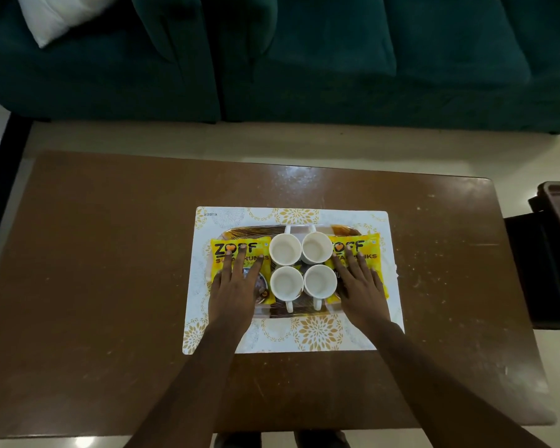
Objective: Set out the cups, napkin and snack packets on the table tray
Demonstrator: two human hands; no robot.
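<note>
A patterned tray (240, 233) lies on a white and gold placemat (304, 334) in the middle of the brown table (110, 253). Several white cups stand in a square block on the tray, among them a far left cup (285, 248) and a near right cup (320, 281). A yellow snack packet (219, 253) lies left of the cups, and my left hand (236, 286) rests flat on it, fingers spread. Another yellow snack packet (367, 250) lies right of the cups under my flat right hand (358, 282). I see no napkin apart from the mat.
A dark green sofa (304, 59) with a white cushion (50, 14) stands beyond the table. A dark side table (553, 253) sits at the right edge. Bare table surface surrounds the mat on every side.
</note>
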